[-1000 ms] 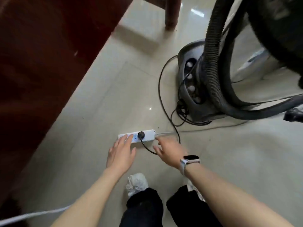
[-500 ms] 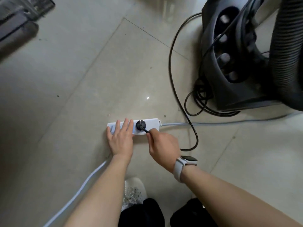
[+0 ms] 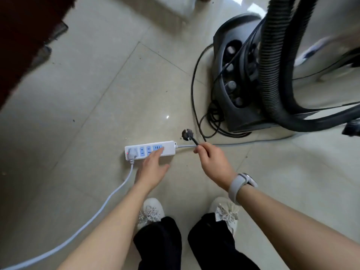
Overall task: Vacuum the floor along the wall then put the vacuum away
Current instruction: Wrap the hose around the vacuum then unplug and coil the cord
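Head view: my right hand (image 3: pixel 213 162) is pinching the black cord (image 3: pixel 195 142), with its plug (image 3: pixel 187 134) out of the strip (image 3: pixel 150 150). My left hand (image 3: pixel 153 168) is lying open, fingertips touching the strip.

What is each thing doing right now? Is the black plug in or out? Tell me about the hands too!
Black plug: out of the power strip, dangling from its cord.
Power strip: flat on the floor, white plug in at its left end, red light on.
Left hand: open, fingertips on the strip.
Right hand: closed on the black cord just behind the plug.
Vacuum: on the floor, hose looped beside it.
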`<state>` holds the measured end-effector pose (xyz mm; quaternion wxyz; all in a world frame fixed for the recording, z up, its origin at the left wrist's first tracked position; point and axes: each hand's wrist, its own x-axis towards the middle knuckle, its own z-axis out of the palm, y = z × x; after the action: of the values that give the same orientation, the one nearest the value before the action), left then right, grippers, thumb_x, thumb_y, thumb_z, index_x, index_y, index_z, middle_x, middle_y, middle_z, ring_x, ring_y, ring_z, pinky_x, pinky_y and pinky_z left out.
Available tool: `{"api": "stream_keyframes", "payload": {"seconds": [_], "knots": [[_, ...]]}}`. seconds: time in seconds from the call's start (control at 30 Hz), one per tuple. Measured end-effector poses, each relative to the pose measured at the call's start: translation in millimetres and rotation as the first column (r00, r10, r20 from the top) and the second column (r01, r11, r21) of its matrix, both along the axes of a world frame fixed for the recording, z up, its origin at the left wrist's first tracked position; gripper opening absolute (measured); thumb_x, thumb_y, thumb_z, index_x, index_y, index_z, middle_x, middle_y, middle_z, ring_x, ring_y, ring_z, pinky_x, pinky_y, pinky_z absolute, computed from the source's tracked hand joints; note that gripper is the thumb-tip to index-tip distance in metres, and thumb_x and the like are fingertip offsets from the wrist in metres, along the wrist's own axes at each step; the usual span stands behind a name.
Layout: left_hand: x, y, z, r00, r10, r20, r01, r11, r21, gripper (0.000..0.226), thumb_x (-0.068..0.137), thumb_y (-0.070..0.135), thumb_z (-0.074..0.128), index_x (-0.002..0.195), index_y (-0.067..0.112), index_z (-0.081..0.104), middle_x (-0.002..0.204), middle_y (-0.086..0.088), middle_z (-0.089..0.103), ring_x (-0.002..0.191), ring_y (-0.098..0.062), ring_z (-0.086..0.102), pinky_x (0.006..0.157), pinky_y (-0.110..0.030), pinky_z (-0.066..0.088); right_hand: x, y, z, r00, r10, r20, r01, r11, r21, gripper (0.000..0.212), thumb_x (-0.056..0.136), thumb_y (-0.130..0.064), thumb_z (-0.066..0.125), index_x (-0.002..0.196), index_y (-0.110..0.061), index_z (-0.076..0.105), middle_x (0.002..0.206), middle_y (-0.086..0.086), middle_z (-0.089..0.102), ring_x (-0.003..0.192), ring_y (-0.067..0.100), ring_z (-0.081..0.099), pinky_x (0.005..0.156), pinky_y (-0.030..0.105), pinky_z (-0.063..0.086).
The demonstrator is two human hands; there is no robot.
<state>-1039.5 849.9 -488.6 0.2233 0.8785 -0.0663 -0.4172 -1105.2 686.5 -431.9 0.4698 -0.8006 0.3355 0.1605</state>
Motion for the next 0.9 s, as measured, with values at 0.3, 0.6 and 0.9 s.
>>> {"api": "stream_keyframes", "payload": {"seconds": [0.3,0.6,0.9], "knots": [[-58,-64,193,0.952,-0.070,-0.298,-0.032,0.945,-0.324,0.060,0.084,0.014,0.062,0.139,0.013,0.038,0.142,-0.001,0.040,0.135,-0.015,0.034,0.110,-0.037,0.032,13,-15,181,0.887,-0.454,-0.084,0.457,0.838,0.297,0.029,0.097,-0.016,0.040,0.074,-0.021,0.058,0.051,-0.011,0.044,0.048,0.005,0.037,0.046,0.018,0.028],[-13,-93,365,0.887,-0.374,0.271,0.455,0.807,-0.376,0.026,0.090,0.018,0.044,0.104,0.006,0.063,0.112,-0.010,0.061,0.121,-0.028,0.049,0.102,-0.042,0.036,11,-49,387,0.653,-0.758,0.009,0.625,0.545,0.559,0.028,0.100,-0.009,0.032,0.082,-0.011,0.054,0.039,-0.009,0.032,0.031,0.002,0.024,0.034,0.016,0.021],[46,-74,438,0.737,-0.605,0.302,0.651,0.755,-0.075,0.024,0.100,0.020,0.039,0.104,0.010,0.061,0.110,-0.007,0.062,0.104,-0.029,0.053,0.084,-0.032,0.035,12,-27,457,0.376,-0.920,-0.114,0.665,0.182,0.725,0.022,0.099,-0.001,0.028,0.084,-0.006,0.043,0.061,0.007,0.037,0.058,0.021,0.041,0.064,0.030,0.047]]}}
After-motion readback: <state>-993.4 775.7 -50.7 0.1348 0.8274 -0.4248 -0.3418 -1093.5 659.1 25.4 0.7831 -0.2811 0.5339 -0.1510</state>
